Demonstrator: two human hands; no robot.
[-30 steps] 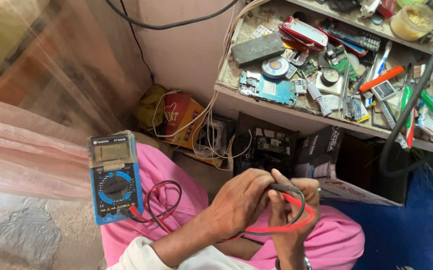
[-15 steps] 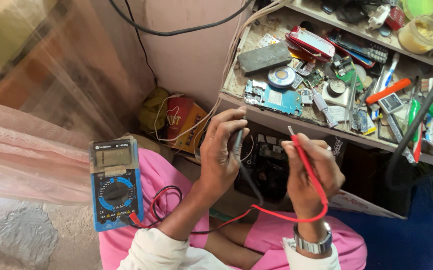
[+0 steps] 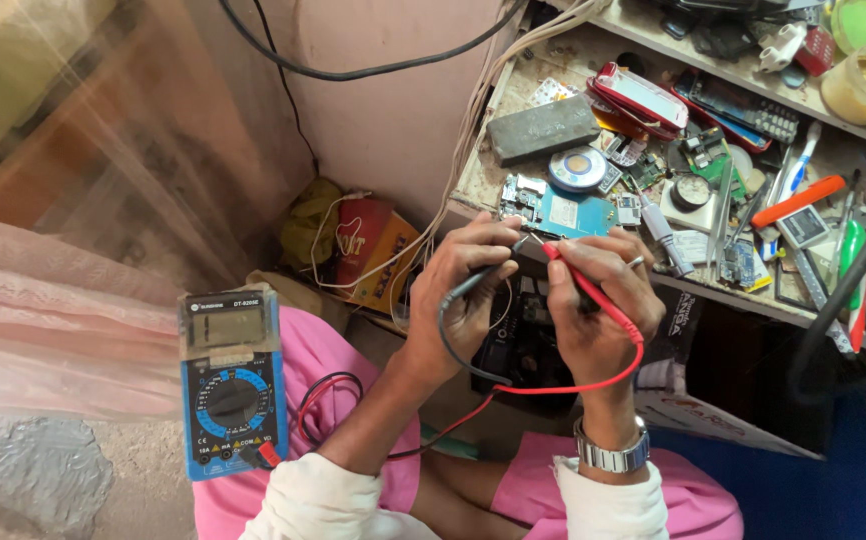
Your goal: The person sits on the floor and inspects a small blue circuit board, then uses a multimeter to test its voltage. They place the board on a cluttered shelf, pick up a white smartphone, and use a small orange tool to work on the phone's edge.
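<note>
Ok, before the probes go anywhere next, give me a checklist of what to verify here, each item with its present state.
1. Left hand has a grip on the black probe: ok.
2. Right hand has a grip on the red probe: ok.
3. Probe tips meet at the edge of the circuit board on the shelf: whether they touch it, cannot tell.
4. Both leads plugged into the multimeter: ok, red and black plugs sit at its bottom.
5. Multimeter rests steady on the pink-clad knee: ok.
6. Display reading: cannot tell, too pale.
</note>
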